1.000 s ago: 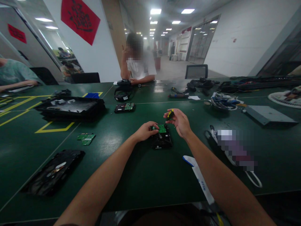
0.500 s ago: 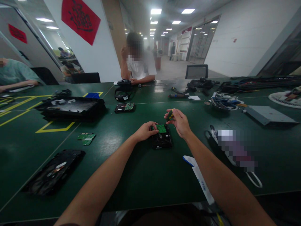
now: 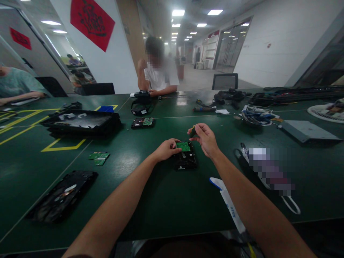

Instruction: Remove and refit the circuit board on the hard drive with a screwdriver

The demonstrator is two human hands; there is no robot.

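Observation:
A black hard drive (image 3: 185, 161) with a green circuit board (image 3: 184, 146) at its far end lies on the green table in front of me. My left hand (image 3: 168, 149) grips the drive's left edge, fingertips and thumb against the board. Above the far right corner, my right hand (image 3: 204, 139) is closed around the dark, yellow-marked handle of a screwdriver (image 3: 192, 132). Its tip points down toward the drive; whether it touches a screw is too small to tell.
Left of me lie loose green circuit boards (image 3: 99, 157), a black casing (image 3: 63, 195) and a large black tray (image 3: 80, 123). A second drive (image 3: 143, 122) sits farther back. Right are a wire-filled bowl (image 3: 256, 116) and a grey metal box (image 3: 309, 130). A person (image 3: 161, 77) sits opposite.
The screwdriver handle has turned slightly in my right hand, showing less yellow. My left hand and the hard drive stay nearly where they were.

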